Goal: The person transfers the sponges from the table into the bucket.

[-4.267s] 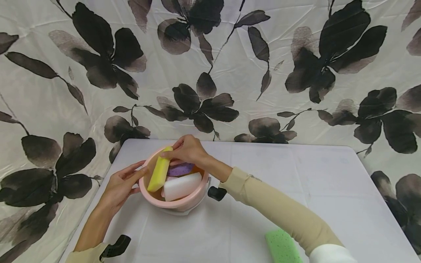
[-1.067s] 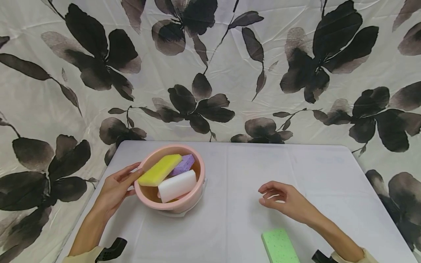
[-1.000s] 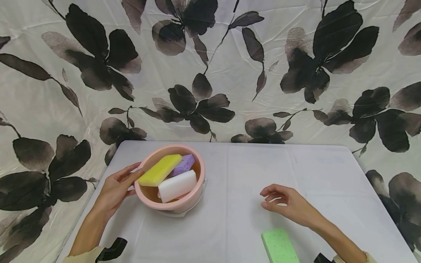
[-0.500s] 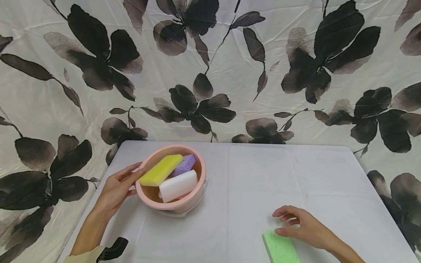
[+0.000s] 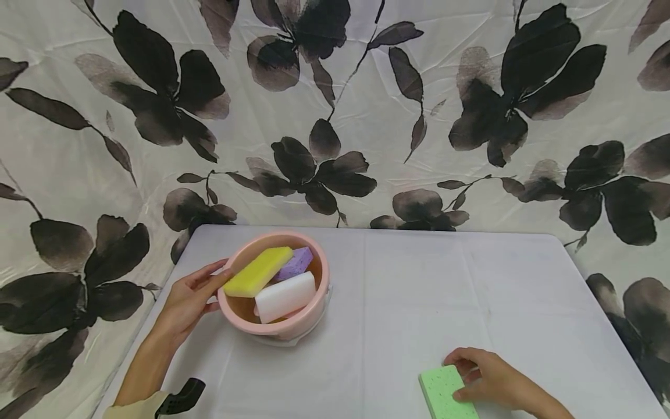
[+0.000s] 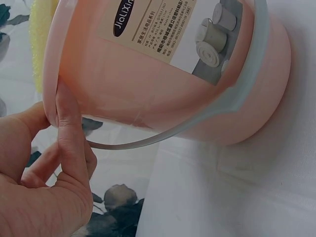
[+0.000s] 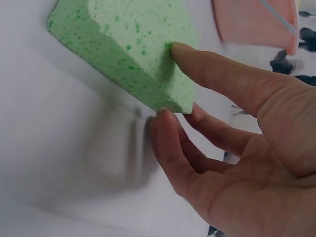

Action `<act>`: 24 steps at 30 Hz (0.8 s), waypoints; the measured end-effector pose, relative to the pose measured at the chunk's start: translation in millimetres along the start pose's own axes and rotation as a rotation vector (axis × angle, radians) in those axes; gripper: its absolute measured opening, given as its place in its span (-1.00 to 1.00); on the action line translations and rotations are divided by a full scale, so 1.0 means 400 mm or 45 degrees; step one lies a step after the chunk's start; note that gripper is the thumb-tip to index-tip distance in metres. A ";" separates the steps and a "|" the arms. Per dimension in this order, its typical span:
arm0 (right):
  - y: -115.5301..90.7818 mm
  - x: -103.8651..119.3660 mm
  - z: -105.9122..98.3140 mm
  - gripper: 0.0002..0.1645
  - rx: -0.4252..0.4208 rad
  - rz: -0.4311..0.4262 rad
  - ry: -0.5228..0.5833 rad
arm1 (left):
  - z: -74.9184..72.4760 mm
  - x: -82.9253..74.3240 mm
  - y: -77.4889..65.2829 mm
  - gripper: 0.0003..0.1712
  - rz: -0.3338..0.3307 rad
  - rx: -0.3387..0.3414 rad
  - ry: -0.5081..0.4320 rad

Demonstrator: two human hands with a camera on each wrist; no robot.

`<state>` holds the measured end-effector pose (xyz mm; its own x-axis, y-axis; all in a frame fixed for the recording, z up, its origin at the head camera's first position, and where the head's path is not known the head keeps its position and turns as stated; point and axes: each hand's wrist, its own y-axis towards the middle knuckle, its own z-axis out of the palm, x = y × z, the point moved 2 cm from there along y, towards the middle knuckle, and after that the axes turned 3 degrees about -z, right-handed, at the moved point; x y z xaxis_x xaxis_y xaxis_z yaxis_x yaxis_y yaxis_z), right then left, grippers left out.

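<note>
In the head view a pink bucket [image 5: 285, 331] stands at the table's left, with a yellow sponge [image 5: 258, 272], a purple sponge [image 5: 296, 263] and a white block [image 5: 285, 297] inside. My left hand [image 5: 189, 301] pinches the bucket's left rim between thumb and fingers, as the left wrist view shows up close. At the front right, my right hand [image 5: 489, 378] pinches a green sponge [image 5: 442, 391] by one end. In the right wrist view the thumb [image 7: 210, 66] presses on its speckled top face, and the fingertips sit at its end and lower edge.
A white cloth covers the table [image 5: 398, 302]. Behind it hangs a pale curtain with a dark flower print [image 5: 314, 174]. The bucket has a light handle [image 6: 173, 131], lowered along its outside. A black wrist mount [image 5: 183, 397] sits on my left sleeve.
My right hand earlier left the yellow sponge in the bucket and came back right. Over the last second it has moved down to the green sponge and taken hold. My left hand stays on the rim.
</note>
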<state>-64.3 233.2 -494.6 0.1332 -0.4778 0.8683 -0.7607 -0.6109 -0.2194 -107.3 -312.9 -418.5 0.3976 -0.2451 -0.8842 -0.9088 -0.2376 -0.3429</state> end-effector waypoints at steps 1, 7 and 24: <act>-0.001 0.000 0.000 -0.51 0.008 -0.009 0.000 | 0.001 0.000 0.000 -0.07 -0.003 0.002 -0.002; 0.000 0.011 -0.006 -0.55 0.034 -0.045 0.051 | 0.001 0.002 0.001 -0.07 -0.009 0.002 0.006; 0.036 0.091 -0.060 -0.66 0.031 -0.125 0.128 | -0.001 -0.002 -0.004 -0.05 0.006 -0.009 0.014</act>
<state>-85.8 222.3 -455.6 0.1409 -0.3501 0.9261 -0.7314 -0.6672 -0.1409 -106.0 -312.9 -417.1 0.3946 -0.2562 -0.8824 -0.9098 -0.2432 -0.3362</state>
